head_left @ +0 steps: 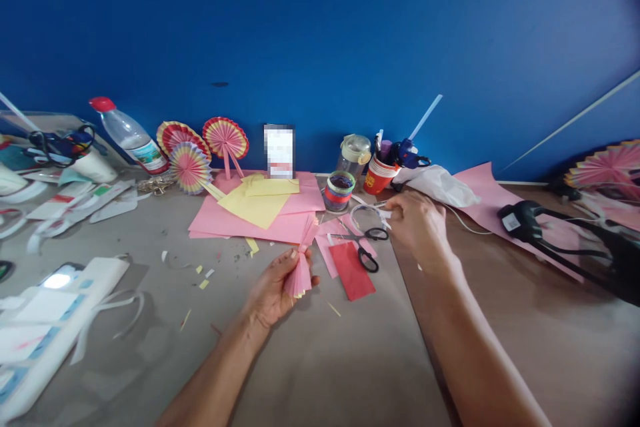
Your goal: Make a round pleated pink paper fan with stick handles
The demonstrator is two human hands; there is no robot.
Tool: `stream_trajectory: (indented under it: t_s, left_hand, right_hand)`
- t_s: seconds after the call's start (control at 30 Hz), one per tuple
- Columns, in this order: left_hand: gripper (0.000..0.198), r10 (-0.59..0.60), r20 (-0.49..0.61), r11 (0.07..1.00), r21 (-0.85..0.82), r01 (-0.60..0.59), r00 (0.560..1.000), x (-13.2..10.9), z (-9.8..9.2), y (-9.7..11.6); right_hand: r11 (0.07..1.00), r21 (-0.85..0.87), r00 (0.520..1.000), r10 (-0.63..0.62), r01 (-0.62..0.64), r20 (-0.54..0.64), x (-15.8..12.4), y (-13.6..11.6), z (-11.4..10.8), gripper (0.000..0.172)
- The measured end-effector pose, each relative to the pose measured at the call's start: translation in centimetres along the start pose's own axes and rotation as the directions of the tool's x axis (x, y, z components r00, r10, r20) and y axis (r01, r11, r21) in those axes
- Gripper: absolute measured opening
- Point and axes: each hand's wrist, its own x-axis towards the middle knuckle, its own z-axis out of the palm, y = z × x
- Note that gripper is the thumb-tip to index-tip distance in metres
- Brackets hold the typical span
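My left hand (285, 278) is closed around a folded pink paper fan (300, 273), pinched in at its middle, with pale yellow edges at its lower end. Farther right, my right hand (417, 217) reaches over the table, its fingers pinched together at a small white piece beside a clear ring-shaped roll (367, 217). What exactly the fingertips grip is hard to make out. Between the hands lie black-handled scissors (367, 250), partly over a red paper piece (353, 271) and a pink paper piece (327, 253).
Yellow sheets (260, 208) rest on pink sheets (210, 223). Finished paper fans (225, 139) lean at the blue wall near a bottle (135, 137). A jar (339, 191), a red cup (380, 175) and a glue gun (411, 155) stand at the back. A white power strip (65, 327) lies left.
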Motion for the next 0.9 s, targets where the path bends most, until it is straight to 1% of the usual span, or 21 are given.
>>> stream_trajectory:
  t_s: [0.03, 0.1, 0.13, 0.17, 0.2, 0.23, 0.27, 0.3, 0.37, 0.4, 0.43, 0.5, 0.57, 0.67, 0.73, 0.83, 0.9]
  left_hand:
    - [0.017, 0.007, 0.004, 1.0, -0.012, -0.007, 1.0, 0.0, 0.0, 0.0]
    - [0.017, 0.023, 0.01, 0.999, -0.034, -0.023, 1.0, 0.0, -0.1, 0.1]
    - [0.018, 0.036, 0.011, 0.998, -0.044, -0.035, 0.999, 0.0, -0.1, 0.1]
    - [0.018, 0.05, 0.013, 0.997, -0.052, -0.05, 0.999, 0.0, -0.1, 0.1]
    - [0.019, 0.066, 0.016, 0.996, -0.059, -0.065, 0.998, -0.1, -0.2, 0.1]
    - [0.019, 0.079, 0.019, 0.995, -0.065, -0.077, 0.997, -0.1, -0.2, 0.1]
    - [0.019, 0.087, 0.021, 0.994, -0.068, -0.086, 0.996, -0.1, -0.2, 0.1]
    - [0.018, 0.092, 0.02, 0.994, -0.068, -0.09, 0.996, -0.1, -0.2, 0.1]
    - [0.017, 0.088, 0.004, 0.995, -0.048, -0.088, 0.996, -0.1, -0.2, 0.0]
    - [0.017, 0.083, -0.004, 0.996, -0.031, -0.083, 0.997, -0.1, -0.2, 0.0]
    - [0.018, 0.075, -0.009, 0.997, -0.013, -0.075, 0.997, -0.1, -0.1, 0.0]
    - [0.02, 0.055, -0.003, 0.998, 0.01, -0.055, 0.998, -0.2, 0.0, -0.1]
    - [0.023, 0.032, 0.02, 0.999, 0.016, -0.032, 0.999, -0.2, 0.1, -0.2]
    - [0.025, -0.001, 0.071, 0.999, 0.04, -0.002, 0.998, -0.2, 0.2, -0.4]
    - [0.026, -0.017, 0.102, 0.998, 0.064, 0.01, 0.995, -0.3, 0.1, -0.5]
    - [0.026, -0.034, 0.138, 0.997, 0.08, 0.023, 0.99, -0.4, -0.1, -0.7]
    - [0.024, -0.052, 0.166, 0.996, 0.085, 0.038, 0.985, -0.4, -0.2, -0.8]
  right_hand:
    - [1.0, -0.008, 0.997, -0.01, 0.011, 0.081, -0.1, -0.3, -0.3, 0.018]
    - [1.0, 0.022, 0.974, -0.011, 0.006, 0.228, -0.4, -1.3, -0.9, 0.025]
    - [0.997, 0.08, 0.959, -0.023, 0.0, 0.281, -0.7, -2.1, -1.3, 0.028]
    - [0.983, 0.183, 0.952, -0.051, -0.006, 0.303, -1.1, -3.1, -1.6, 0.027]
    - [0.946, 0.324, 0.941, -0.107, -0.002, 0.32, -1.5, -4.1, -1.9, 0.025]
    - [0.888, 0.46, 0.916, -0.182, -0.003, 0.358, -2.0, -5.2, -2.1, 0.021]
    - [0.829, 0.558, 0.88, -0.242, -0.031, 0.408, -2.5, -6.3, -2.1, 0.015]
    - [0.785, 0.615, 0.851, -0.271, -0.076, 0.451, -3.0, -7.3, -1.9, 0.016]
    - [0.703, 0.687, 0.793, -0.309, -0.181, 0.525, -3.9, -8.9, -1.3, 0.027]
    - [0.654, 0.719, 0.759, -0.338, -0.235, 0.556, -4.2, -9.5, -0.8, 0.028]
    - [0.596, 0.748, 0.739, -0.357, -0.291, 0.571, -4.5, -9.9, -0.3, 0.027]
    - [0.463, 0.793, 0.741, -0.348, -0.397, 0.574, -4.8, -10.4, 0.6, 0.023]
    - [0.318, 0.815, 0.754, -0.321, -0.484, 0.573, -4.9, -10.5, 1.2, 0.021]
    - [0.154, 0.805, 0.744, -0.313, -0.573, 0.59, -4.9, -10.5, 1.5, 0.02]
    - [0.06, 0.777, 0.723, -0.33, -0.626, 0.608, -4.8, -10.5, 1.5, 0.021]
    - [-0.085, 0.699, 0.675, -0.365, -0.71, 0.641, -4.7, -10.6, 1.6, 0.021]
    - [-0.142, 0.649, 0.65, -0.358, -0.747, 0.67, -4.7, -10.6, 1.7, 0.022]
